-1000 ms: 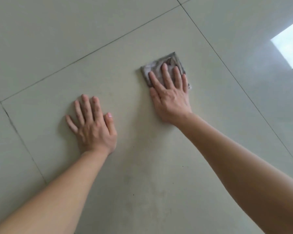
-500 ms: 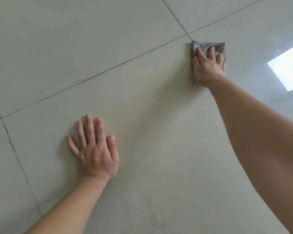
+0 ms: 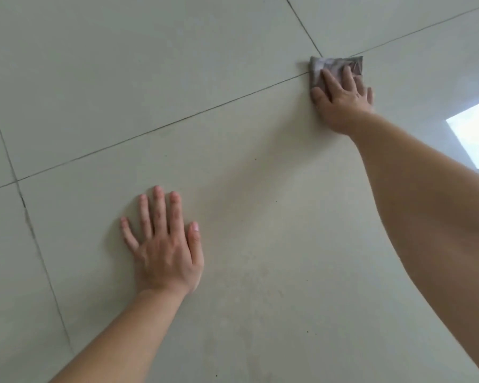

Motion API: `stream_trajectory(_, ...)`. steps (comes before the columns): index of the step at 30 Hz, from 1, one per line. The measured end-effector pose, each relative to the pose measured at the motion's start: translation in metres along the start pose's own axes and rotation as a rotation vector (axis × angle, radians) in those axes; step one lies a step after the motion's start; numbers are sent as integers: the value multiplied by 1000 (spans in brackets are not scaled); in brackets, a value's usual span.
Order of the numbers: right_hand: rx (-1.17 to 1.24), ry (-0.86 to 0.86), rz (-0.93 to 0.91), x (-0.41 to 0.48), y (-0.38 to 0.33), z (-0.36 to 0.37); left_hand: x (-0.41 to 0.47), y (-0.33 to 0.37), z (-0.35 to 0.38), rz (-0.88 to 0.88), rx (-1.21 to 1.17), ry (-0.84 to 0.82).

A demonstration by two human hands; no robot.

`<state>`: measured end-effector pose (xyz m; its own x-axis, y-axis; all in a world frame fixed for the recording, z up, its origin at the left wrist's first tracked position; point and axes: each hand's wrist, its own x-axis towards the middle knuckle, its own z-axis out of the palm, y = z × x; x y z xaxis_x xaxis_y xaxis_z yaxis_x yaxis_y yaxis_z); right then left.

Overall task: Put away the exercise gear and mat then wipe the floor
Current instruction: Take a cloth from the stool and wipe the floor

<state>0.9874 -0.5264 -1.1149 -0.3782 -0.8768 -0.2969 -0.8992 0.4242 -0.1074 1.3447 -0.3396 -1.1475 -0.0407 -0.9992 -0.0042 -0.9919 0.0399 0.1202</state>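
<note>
A small folded grey cloth [image 3: 333, 65] lies flat on the pale tiled floor [image 3: 233, 128], over the crossing of two grout lines at the upper right. My right hand [image 3: 342, 99] presses down on it with fingers spread, the arm stretched far forward; the near half of the cloth is hidden under the palm. My left hand [image 3: 163, 244] rests flat on the tile at the lower left, fingers apart, holding nothing. No exercise gear or mat is in view.
Large glossy beige tiles with dark grout lines fill the view. A bright window reflection [image 3: 474, 134] shines on the floor at the right edge. Faint smudges and small dark specks mark the tile in front of me.
My right hand has slid the cloth away and to the right, up to the grout crossing, and holds about there over the last half second. The left hand stayed planted.
</note>
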Motion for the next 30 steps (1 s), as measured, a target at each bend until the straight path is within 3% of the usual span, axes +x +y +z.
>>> stream_trajectory(3,37,-9,-24,-14,-39,7,1,-1,0,5,3,-15)
stream_trajectory(7,2,-51,-415,-86,-107,38,0,0,-2,6,3,-51)
stream_trajectory(11,-73,-144,-709,-142,-100,52,0,0,-3,4,-16,-54)
stream_trajectory(13,-70,-141,-693,-149,-71,50,-1,1,-4,-2,-30,-72)
stream_trajectory(16,-37,-90,-444,-146,-34,46,1,1,-9,-12,-58,-142)
stream_trajectory(19,-23,-70,-254,-144,-44,51,5,-12,-21,19,-183,-188)
stream_trajectory(21,1,-56,-193,-150,-70,57,1,-33,-33,-5,-243,-100)
stream_trajectory(23,-7,-51,-268,-167,-106,66,-10,-60,-40,-142,-172,-25)
stream_trajectory(25,-30,-62,-420,-191,-147,79,-24,-81,-40,-276,-121,-95)
stream_trajectory(27,-49,-87,-566,-211,-189,89,-38,-92,-30,-281,-86,-175)
stream_trajectory(30,-133,-120,-772,-221,-238,98,-43,-97,-15,-230,-25,-138)
